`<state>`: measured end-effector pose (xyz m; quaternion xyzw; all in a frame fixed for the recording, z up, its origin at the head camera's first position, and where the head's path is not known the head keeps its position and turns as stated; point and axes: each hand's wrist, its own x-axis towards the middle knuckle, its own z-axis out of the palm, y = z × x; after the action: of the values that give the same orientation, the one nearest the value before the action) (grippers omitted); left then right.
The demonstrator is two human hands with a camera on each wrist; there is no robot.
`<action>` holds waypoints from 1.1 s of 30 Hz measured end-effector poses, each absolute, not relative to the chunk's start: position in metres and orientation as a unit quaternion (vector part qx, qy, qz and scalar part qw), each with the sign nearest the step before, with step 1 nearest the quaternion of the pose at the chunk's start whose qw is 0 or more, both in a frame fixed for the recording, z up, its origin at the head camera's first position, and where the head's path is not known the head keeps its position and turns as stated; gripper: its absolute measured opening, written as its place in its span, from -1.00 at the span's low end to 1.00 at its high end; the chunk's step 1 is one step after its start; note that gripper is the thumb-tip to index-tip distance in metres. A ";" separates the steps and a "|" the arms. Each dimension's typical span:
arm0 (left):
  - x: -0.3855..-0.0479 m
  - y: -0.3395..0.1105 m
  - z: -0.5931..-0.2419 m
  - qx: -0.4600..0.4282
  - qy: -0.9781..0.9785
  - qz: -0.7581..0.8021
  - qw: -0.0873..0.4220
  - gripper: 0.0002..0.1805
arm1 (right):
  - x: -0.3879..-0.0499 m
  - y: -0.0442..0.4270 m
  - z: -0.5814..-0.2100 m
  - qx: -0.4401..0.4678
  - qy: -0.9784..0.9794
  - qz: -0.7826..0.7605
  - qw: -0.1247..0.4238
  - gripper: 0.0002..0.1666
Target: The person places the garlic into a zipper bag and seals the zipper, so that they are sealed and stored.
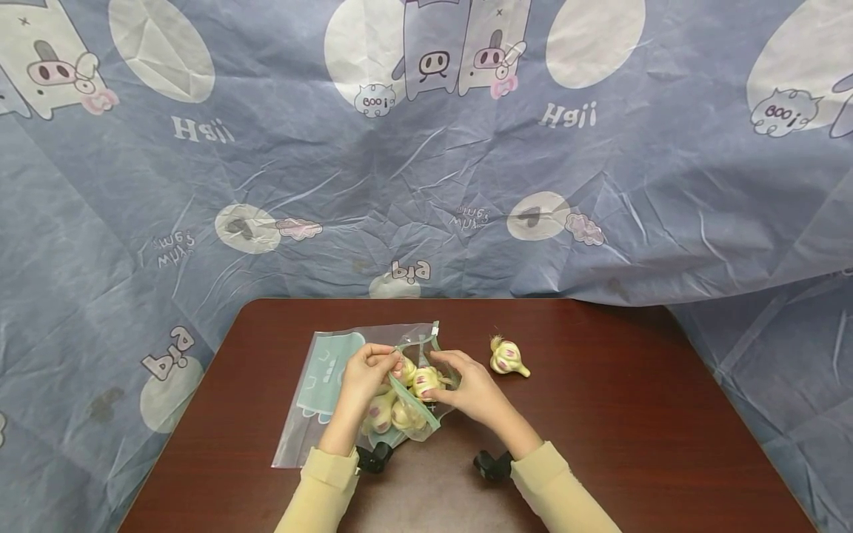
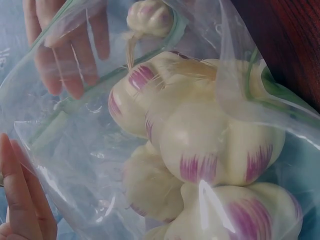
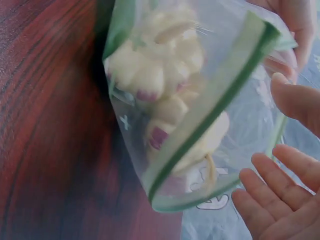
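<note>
A clear zip bag with green edging (image 1: pixel 416 400) stands open-mouthed on the table, several garlic bulbs (image 1: pixel 381 413) inside it. My left hand (image 1: pixel 363 374) pinches the near rim of the bag. At the opening, my right hand (image 1: pixel 469 389) spreads its fingers beside a garlic bulb (image 1: pixel 426 382). In the right wrist view the right hand's fingers (image 3: pixel 275 192) are extended with nothing between them. Purple-streaked bulbs (image 2: pixel 200 135) show through the plastic in the left wrist view. Another garlic bulb (image 1: pixel 509 357) lies outside the bag, right of it.
A flat clear bag with a pale green print (image 1: pixel 326 374) lies to the left on the brown table (image 1: pixel 620 414). Black wrist devices (image 1: pixel 493 465) sit below both hands. A blue patterned cloth (image 1: pixel 426 185) hangs behind the table's far edge.
</note>
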<state>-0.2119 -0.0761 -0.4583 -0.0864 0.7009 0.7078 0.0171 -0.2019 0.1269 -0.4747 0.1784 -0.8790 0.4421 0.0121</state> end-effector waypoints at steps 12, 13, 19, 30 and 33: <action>-0.211 -0.077 -0.458 -0.086 0.699 0.709 0.024 -0.73 | -0.209 0.174 -0.458 0.102 -0.830 0.548 0.015 -0.36; -0.211 -0.077 -0.458 -0.085 0.700 0.708 0.024 -0.73 | -0.210 0.179 -0.458 0.091 -0.834 0.545 0.018 -0.35; -0.211 -0.076 -0.457 -0.085 0.698 0.711 0.020 -0.74 | -0.221 0.214 -0.471 0.043 -0.849 0.525 0.031 -0.26; -0.211 -0.076 -0.458 -0.081 0.701 0.708 0.020 -0.73 | -0.237 0.246 -0.506 -0.012 -0.917 0.397 -0.014 0.15; -0.210 -0.076 -0.459 -0.080 0.704 0.706 0.018 -0.75 | -0.241 0.247 -0.517 -0.010 -0.923 0.383 -0.020 0.18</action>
<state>-0.2104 -0.0765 -0.4593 -0.0800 0.7039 0.7055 0.0184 -0.2408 0.2470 -0.5166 -0.0095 -0.9234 0.3832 -0.0202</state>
